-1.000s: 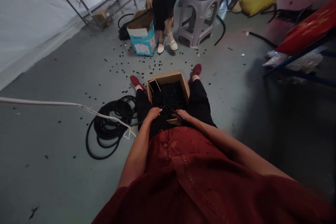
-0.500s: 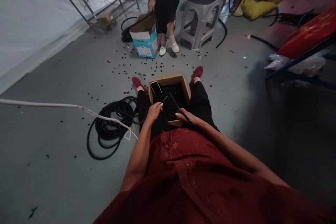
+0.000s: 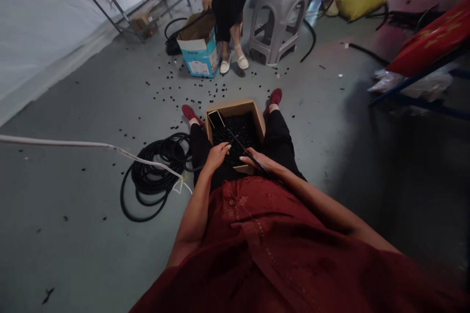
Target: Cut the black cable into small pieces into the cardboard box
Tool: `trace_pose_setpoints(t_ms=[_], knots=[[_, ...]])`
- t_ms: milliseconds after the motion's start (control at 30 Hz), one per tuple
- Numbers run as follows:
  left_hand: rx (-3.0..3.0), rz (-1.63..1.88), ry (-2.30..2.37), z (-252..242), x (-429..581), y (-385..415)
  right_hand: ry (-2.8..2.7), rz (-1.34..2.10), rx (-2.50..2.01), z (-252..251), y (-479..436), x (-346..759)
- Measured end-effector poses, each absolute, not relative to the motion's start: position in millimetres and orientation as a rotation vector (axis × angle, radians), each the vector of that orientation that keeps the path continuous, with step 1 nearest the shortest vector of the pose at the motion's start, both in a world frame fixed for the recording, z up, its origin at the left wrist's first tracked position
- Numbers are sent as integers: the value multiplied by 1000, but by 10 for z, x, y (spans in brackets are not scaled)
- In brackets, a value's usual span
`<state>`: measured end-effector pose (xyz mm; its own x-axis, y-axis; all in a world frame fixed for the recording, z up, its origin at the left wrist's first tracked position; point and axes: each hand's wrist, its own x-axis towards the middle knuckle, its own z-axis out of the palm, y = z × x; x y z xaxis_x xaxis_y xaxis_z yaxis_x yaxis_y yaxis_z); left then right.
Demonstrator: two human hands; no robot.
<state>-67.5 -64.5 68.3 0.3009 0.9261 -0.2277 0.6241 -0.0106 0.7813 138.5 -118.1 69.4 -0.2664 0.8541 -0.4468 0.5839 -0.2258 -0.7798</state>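
Over the carton between my legs, my left hand (image 3: 218, 155) is closed on the end of a black rubber strip, whose tip sticks out past the thumb. The strip seems to run back under my left wrist to a black coil (image 3: 152, 176) on the floor. My right hand (image 3: 256, 158) grips what look like black scissors (image 3: 238, 141), their blades pointing up and left, meeting the strip's tip or very near it. Below both hands is the open cardboard carton (image 3: 259, 120), holding a heap of small black pieces (image 3: 240, 127) and a small open box (image 3: 216, 119) in its far left corner.
Small black bits litter the floor. A white cable (image 3: 91, 145) crosses at left. Ahead, another person (image 3: 227, 5) sits by a blue-and-white carton (image 3: 200, 58), beside a grey plastic stool (image 3: 277, 19). At right are a blue frame (image 3: 411, 88) and red cloth (image 3: 433, 39).
My right hand has moved slightly left, bringing the blades to the strip's tip. The blades now look thinner. The whole view has shifted a little.
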Motion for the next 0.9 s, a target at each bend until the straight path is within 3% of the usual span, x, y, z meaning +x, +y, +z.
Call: trace_pose_setpoints(t_ms=[367,900], knots=[[1780,397,1328,755,-695,-658,-1724,1497,-1694,601,-1182,1358],[1831,247,1389,488,-712,-612,-1964,1215,-1942,274,-1190,1340]])
